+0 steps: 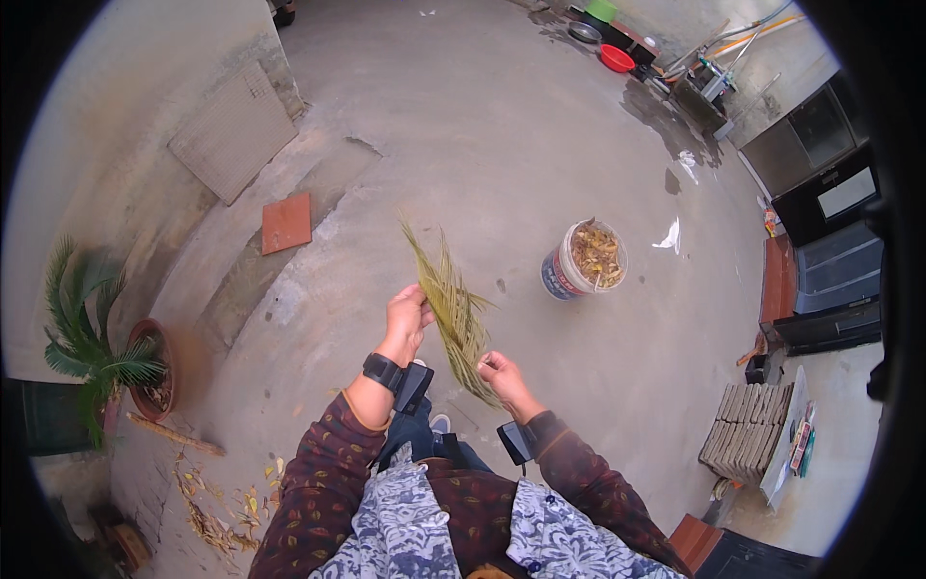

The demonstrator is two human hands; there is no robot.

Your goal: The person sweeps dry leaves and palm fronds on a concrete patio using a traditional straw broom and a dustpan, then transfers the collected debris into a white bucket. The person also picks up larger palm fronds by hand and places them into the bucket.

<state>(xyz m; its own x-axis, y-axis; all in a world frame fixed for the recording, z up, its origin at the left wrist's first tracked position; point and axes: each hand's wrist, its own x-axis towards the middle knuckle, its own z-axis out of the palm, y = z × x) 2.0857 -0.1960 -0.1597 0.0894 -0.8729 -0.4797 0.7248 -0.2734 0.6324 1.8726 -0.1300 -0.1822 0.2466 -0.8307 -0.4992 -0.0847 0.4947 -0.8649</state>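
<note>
A dry, yellow-green palm frond (457,314) is stretched slantwise between my hands, its thin leaflets pointing up and away. My left hand (410,314) is closed around the frond's left edge, around mid-length. Lower down on the right, my right hand (505,377) pinches the frond near its lower end, thumb against fingers. Beyond my right hand stands a white and blue bucket (561,274), filled with dry brown and yellow leaves (598,256). Dark straps with black boxes sit on both wrists.
A potted cycad (154,372) stands at the left, near a stick (176,433) and scattered dry leaves (236,511). A red tile (286,224) lies by the low step. Stacked grey slabs (748,431) are at right; a red basin (617,59) is far off.
</note>
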